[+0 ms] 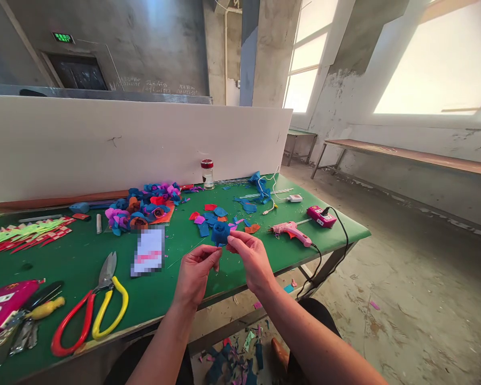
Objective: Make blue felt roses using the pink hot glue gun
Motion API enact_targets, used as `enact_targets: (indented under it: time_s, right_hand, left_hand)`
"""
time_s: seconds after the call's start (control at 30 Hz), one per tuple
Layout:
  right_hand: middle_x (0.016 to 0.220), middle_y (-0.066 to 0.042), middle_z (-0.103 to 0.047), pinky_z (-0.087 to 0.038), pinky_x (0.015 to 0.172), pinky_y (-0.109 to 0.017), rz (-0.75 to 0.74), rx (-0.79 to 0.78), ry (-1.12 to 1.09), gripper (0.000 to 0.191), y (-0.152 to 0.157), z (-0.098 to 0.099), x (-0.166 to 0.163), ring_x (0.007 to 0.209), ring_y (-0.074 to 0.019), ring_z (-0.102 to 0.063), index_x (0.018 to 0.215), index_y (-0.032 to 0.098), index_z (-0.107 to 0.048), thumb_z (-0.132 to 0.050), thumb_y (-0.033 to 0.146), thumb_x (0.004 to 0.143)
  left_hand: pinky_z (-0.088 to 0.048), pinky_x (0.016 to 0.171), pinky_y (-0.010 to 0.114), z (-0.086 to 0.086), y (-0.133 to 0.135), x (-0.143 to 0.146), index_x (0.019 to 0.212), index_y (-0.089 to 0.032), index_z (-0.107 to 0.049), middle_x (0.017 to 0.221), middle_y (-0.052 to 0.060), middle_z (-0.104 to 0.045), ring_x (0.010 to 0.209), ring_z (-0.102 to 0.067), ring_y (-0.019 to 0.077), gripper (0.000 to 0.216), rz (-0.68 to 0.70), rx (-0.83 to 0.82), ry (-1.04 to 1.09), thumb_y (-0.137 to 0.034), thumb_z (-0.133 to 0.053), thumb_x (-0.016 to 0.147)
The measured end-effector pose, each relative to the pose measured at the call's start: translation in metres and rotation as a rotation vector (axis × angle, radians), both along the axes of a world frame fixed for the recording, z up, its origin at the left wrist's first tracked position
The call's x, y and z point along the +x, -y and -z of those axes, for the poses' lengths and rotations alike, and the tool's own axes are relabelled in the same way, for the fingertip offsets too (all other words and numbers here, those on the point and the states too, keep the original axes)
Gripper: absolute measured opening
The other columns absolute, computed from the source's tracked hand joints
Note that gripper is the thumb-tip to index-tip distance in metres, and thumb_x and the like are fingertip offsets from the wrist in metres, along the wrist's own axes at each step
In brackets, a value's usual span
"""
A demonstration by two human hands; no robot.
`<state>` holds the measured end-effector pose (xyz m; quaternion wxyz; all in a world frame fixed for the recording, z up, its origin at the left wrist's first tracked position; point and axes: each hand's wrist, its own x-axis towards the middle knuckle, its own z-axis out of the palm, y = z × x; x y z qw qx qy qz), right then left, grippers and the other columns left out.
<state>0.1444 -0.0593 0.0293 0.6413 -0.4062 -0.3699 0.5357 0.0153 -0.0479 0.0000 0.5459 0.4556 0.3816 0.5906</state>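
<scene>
Over the green table (76, 251), left hand (196, 270) and right hand (252, 256) sat close together, both pinching a blue felt flower (220, 233), seemingly to keep it rolled.

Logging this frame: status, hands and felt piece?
Left hand, right hand both on blue felt flower. Held over green table edge. Pink glue gun beside, apart.
</scene>
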Motion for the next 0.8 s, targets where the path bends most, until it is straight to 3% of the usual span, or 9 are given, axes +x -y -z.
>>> enact_targets:
  time_s: [0.33,0.57,0.8]
  right_hand:
    - [0.081,-0.005,-0.072,-0.045,0.077,-0.029,-0.104,0.009,0.059,0.027,-0.001,0.01,-0.003,0.078,-0.0177,-0.063,0.083,0.014,-0.069,-0.076,0.032,0.063]
    - [0.079,-0.004,-0.073,-0.048,0.074,-0.029,-0.086,0.035,-0.008,0.028,-0.008,0.021,-0.011,0.072,-0.0165,-0.064,0.081,0.016,-0.069,-0.079,0.033,0.06]
    - [0.072,-0.002,-0.071,-0.046,0.069,-0.027,-0.061,-0.004,-0.079,0.028,-0.005,0.02,-0.011,0.066,-0.0135,-0.06,0.074,0.014,-0.07,-0.083,0.031,0.055]
  left_hand:
    - [-0.038,0.047,0.02,-0.007,0.002,0.003,0.064,-0.015,-0.071,0.054,-0.002,-0.058,0.049,-0.047,0.0079,0.025,-0.012,-0.03,0.026,-0.033,-0.085,0.054]
    - [-0.038,0.046,0.021,-0.004,0.001,0.006,0.063,-0.016,-0.07,0.055,-0.002,-0.059,0.049,-0.047,0.0083,0.026,-0.036,-0.042,0.06,-0.034,-0.086,0.052]
    - [-0.037,0.047,0.021,-0.003,0.003,0.01,0.061,-0.016,-0.07,0.052,-0.003,-0.057,0.048,-0.046,0.0079,0.026,-0.018,-0.074,0.093,-0.034,-0.086,0.052]
